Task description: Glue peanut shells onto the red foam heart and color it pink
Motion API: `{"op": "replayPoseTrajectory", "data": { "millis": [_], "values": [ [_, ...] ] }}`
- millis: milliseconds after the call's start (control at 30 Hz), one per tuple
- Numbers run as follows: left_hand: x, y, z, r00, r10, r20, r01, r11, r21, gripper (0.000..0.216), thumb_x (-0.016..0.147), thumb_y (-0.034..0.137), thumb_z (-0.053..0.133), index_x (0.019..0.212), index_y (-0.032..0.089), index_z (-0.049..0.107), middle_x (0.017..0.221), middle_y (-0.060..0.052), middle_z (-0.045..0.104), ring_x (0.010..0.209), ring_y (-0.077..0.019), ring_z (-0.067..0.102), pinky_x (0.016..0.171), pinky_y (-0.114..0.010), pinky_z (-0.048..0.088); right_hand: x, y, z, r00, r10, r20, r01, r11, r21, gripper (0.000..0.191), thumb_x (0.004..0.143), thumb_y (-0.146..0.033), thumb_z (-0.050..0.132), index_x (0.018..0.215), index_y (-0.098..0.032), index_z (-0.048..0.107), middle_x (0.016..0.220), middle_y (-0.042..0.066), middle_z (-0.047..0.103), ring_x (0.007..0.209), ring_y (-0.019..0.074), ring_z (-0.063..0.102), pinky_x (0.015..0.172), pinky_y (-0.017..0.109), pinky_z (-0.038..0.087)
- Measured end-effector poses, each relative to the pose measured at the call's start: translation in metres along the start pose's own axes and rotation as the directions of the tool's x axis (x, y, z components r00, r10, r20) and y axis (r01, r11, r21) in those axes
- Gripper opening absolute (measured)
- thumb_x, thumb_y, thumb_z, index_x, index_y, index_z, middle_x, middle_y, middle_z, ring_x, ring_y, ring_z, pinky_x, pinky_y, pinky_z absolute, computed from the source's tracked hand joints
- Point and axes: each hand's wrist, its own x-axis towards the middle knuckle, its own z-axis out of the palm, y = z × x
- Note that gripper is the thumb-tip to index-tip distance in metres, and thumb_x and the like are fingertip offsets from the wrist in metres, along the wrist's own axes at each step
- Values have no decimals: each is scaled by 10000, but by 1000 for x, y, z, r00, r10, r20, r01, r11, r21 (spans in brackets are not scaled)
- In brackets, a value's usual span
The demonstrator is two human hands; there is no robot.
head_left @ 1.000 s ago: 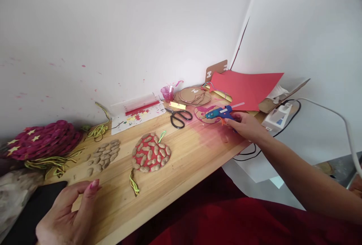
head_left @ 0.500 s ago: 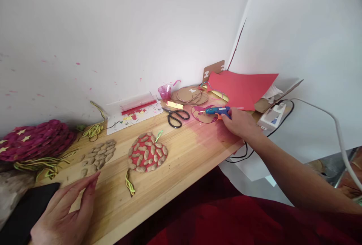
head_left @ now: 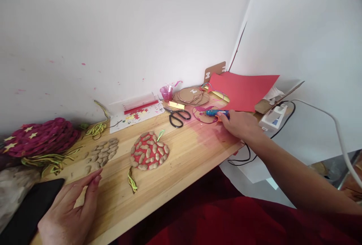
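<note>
The right hand [head_left: 240, 125] held a glue gun [head_left: 213, 113] right of the frame's middle. At lower left, the left hand [head_left: 68, 215] had its thumb and finger close together; one could not tell if it held anything. Nuts [head_left: 104, 151] lay just above it on the table [head_left: 181, 147].

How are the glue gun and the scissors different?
The glue gun is mostly blue, with orange on it; the scissors have black handles. The right hand holds the glue gun, while the scissors lie on the wooden table untouched. Both point toward the picture's left.
</note>
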Motion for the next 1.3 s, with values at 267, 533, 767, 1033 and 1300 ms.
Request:
{"op": "replayPoseTrajectory", "data": {
  "millis": [267,533,767,1033,1300],
  "values": [
    [7,8,0,989,132,-67,-126,988,89,220,921,259,631,1109,262,745,1206,-72,711,1064,-247,659,979,-398,512,-25,-9,-3,958,-263,-114,280,943,177,417,972,-526,429,847,-221,684,696,85,697,681,269,643,601,346,366],
    [2,8,-8,999,23,49,-19,996,-85,215,972,225,524,892,225,723,883,-53,699,973,-247,610,960,-444,483,-55,-79,20,760,-648,-40,583,654,482,264,948,-393,524,896,-182,673,778,36,711,690,181,628,643,301,397],
    [8,9,-2,978,210,-12,-209,976,64,101,938,241,652,871,207,719,872,-51,715,860,-218,642,838,-370,511,-47,-136,20,640,-766,-60,684,533,499,416,967,-341,554,1346,-174,583,903,56,769,805,211,700,699,300,423],
    [3,0,4,972,221,81,-221,975,-8,173,948,194,626,1076,212,741,974,-58,762,904,-202,697,838,-343,558,-33,-179,15,584,-809,65,785,584,205,358,929,-238,497,1251,-150,624,1004,151,788,883,299,736,632,333,381],
    [12,12,2,984,124,126,-113,990,-85,169,934,272,635,796,217,718,888,-66,725,865,-210,684,782,-334,568,-19,-185,29,594,-804,2,776,574,263,225,972,-277,504,1136,-189,630,990,90,788,927,254,731,687,317,390]
  ]
}}
